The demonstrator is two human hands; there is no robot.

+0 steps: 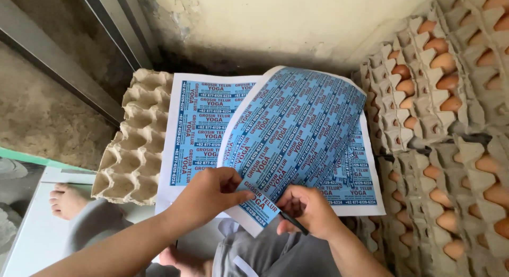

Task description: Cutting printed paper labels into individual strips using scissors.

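Stacked trays of brown eggs [450, 150] fill space right of grip, well apart from hands. Empty grey egg tray [132, 150] left of grip, under flat label sheet [199, 128] of blue rectangles on white. Lifted label sheet [294, 134] curls above grip, long axis running from near corner up and right. Left hand [209, 195] pinches its near edge, thumb on top. Right hand [307, 210] pinches same edge just beside, fingers pressed together around thin dark tool [294, 223].
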